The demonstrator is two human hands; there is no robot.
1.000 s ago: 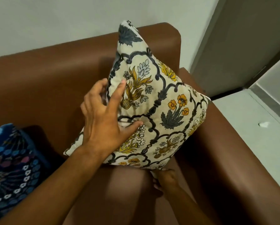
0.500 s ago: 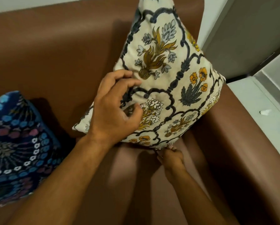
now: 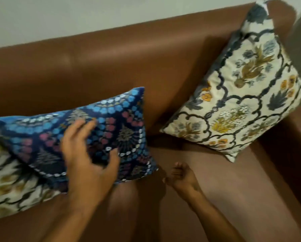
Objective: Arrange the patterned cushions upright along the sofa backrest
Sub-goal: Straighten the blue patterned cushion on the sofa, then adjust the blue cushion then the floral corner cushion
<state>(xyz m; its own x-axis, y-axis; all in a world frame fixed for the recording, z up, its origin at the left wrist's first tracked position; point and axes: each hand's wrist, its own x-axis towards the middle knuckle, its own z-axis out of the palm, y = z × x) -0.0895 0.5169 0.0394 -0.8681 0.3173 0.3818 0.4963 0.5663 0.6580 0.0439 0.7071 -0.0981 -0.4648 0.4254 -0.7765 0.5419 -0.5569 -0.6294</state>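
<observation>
A cream cushion with blue and yellow flowers (image 3: 240,91) stands on one corner in the sofa's right corner, leaning on the brown backrest (image 3: 94,67). Neither hand touches it. A dark blue cushion with circle patterns (image 3: 115,126) lies flat on the seat at left, partly over another cream floral cushion (image 3: 8,186). My left hand (image 3: 87,154) hovers over the blue cushion with its fingers spread, at or just above the fabric. My right hand (image 3: 181,175) is low over the seat between the two cushions, fingers loosely curled and holding nothing.
The brown seat (image 3: 216,198) shows bare leather between and in front of the cushions. The right armrest (image 3: 299,154) rises beside the upright cushion. A pale wall (image 3: 76,18) runs behind the backrest.
Both hands have let go of the cream floral cushion, which stays propped in the corner. The view swung left; my left hand moved over the blue cushion and my right hand drew back.
</observation>
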